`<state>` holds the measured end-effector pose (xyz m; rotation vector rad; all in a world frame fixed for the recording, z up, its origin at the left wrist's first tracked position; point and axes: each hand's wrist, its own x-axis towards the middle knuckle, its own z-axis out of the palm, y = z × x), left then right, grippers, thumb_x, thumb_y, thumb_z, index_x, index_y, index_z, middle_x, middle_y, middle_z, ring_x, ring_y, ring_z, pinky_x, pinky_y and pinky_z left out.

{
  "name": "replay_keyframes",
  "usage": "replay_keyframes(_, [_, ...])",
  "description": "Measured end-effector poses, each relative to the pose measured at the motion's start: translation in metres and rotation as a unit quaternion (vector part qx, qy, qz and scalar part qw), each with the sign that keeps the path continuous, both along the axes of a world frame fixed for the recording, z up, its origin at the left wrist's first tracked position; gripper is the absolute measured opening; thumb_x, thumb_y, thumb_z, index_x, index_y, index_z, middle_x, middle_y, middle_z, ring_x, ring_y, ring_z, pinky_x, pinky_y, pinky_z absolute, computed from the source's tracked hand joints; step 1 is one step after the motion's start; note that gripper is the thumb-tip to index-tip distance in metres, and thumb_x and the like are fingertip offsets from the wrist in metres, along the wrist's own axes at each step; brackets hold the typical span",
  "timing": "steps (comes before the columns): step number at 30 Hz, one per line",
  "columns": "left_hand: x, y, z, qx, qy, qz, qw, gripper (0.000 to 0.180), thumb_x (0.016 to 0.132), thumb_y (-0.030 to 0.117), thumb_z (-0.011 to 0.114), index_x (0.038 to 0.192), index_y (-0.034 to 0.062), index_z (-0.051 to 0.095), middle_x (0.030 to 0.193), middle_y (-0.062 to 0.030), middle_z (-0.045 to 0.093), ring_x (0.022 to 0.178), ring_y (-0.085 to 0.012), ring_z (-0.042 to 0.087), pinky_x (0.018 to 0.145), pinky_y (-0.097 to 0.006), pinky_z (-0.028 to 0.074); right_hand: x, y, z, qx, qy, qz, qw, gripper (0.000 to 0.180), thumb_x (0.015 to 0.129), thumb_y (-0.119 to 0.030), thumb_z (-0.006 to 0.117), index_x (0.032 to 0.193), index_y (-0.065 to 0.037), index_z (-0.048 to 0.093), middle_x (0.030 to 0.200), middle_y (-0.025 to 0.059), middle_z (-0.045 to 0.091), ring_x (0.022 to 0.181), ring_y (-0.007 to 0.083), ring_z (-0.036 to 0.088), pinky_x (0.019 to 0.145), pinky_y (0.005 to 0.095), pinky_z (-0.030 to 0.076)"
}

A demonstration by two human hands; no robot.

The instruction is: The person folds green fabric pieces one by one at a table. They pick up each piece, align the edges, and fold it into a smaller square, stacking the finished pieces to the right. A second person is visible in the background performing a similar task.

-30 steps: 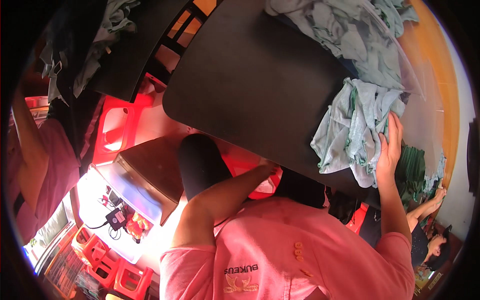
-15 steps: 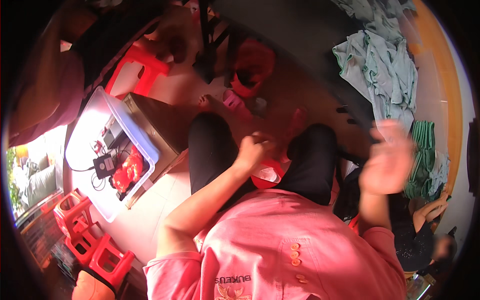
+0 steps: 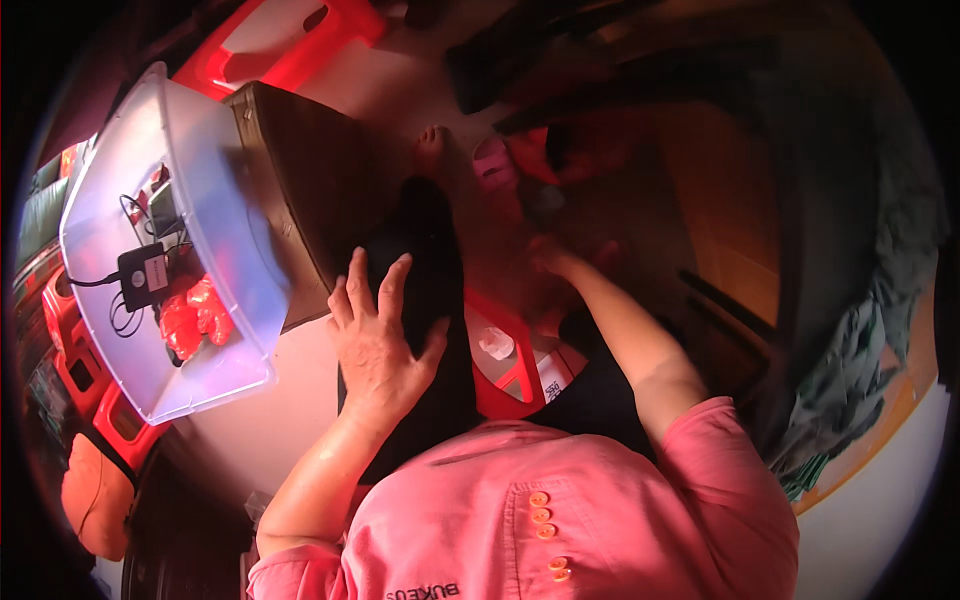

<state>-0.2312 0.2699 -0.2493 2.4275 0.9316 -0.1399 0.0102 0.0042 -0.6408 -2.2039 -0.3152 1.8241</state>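
My left hand (image 3: pixel 378 352) is held above my left thigh, its fingers spread and nothing in them. Past my knees, my right hand (image 3: pixel 550 258) reaches down into shadow; its fingers are too dark to make out, and so is anything they may hold. Between my legs shows a red plastic piece (image 3: pixel 528 350) with openings, and a crumpled whitish scrap (image 3: pixel 495 343) is seen by it. Farther off, a pink slipper (image 3: pixel 492 165) lies on the floor, nearest to my right hand.
Left of me stands a translucent plastic bin (image 3: pixel 225 285) holding a black box with cables (image 3: pixel 143 277) and a red plastic bag (image 3: pixel 195 318), beside a brown carton (image 3: pixel 310 170). Red stools (image 3: pixel 120 425) are at the left. Grey-green cloth (image 3: pixel 850 370) hangs at the right.
My right hand has come down from beside the cloth at the right to beyond my knees. My left hand has moved left and its fingers have spread. The whole view has shifted.
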Motion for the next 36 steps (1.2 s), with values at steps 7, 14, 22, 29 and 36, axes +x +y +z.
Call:
replay_keyframes(7, [-0.008,0.015,0.002,-0.066,0.066,-0.06,0.994,0.096,0.067,0.032,0.076,0.149,0.014,0.029,0.15,-0.0348,0.014,0.121,-0.0498,0.039,0.097,-0.057,0.035,0.011,0.008,-0.07,0.073,0.025,-0.023,0.997,0.039,0.079,-0.011,0.066,0.118,-0.009,0.059,0.09,0.0109,0.065,0.08,0.0243,0.064,0.066,0.039,0.052])
replay_keyframes(14, [-0.009,0.023,-0.005,-0.104,0.0,-0.044,0.994,0.084,0.061,0.023,0.074,0.139,0.0136,0.046,0.148,-0.0365,0.02,0.129,-0.0522,0.035,0.1,-0.06,0.034,-0.012,-0.001,-0.092,0.001,-0.232,0.301,0.925,0.041,0.083,-0.016,0.059,0.124,-0.012,0.057,0.118,0.017,0.056,0.107,0.0339,0.057,0.088,0.0477,0.047])
replay_keyframes(22, [0.001,0.02,-0.014,-0.003,0.005,-0.088,0.996,0.06,0.077,0.034,0.062,0.134,0.0184,0.055,0.133,-0.0449,0.038,0.113,-0.0559,0.049,0.07,-0.05,0.049,-0.02,0.039,-0.069,-0.092,-0.322,0.421,0.843,0.038,0.087,-0.025,0.052,0.124,-0.014,0.057,0.133,0.0205,0.048,0.123,0.0405,0.046,0.097,0.0574,0.04])
replay_keyframes(29, [0.007,0.027,-0.017,-0.003,0.035,-0.089,0.995,0.061,0.08,0.034,0.059,0.138,0.019,0.05,0.133,-0.0468,0.036,0.111,-0.0578,0.048,0.071,-0.053,0.047,0.029,0.009,-0.127,-0.082,-0.223,0.535,0.811,0.046,0.086,-0.027,0.055,0.126,-0.005,0.054,0.131,0.023,0.049,0.124,0.0406,0.045,0.098,0.0568,0.039])
replay_keyframes(36, [0.018,0.021,-0.005,-0.04,0.046,-0.086,0.994,0.083,0.067,0.031,0.073,0.143,0.0172,0.041,0.144,-0.0436,0.016,0.123,-0.0594,0.035,0.089,-0.063,0.038,0.007,-0.008,0.012,0.098,-0.466,0.33,0.815,0.054,0.075,-0.015,0.068,0.124,0.001,0.055,0.118,0.0224,0.056,0.11,0.0381,0.055,0.091,0.0494,0.044])
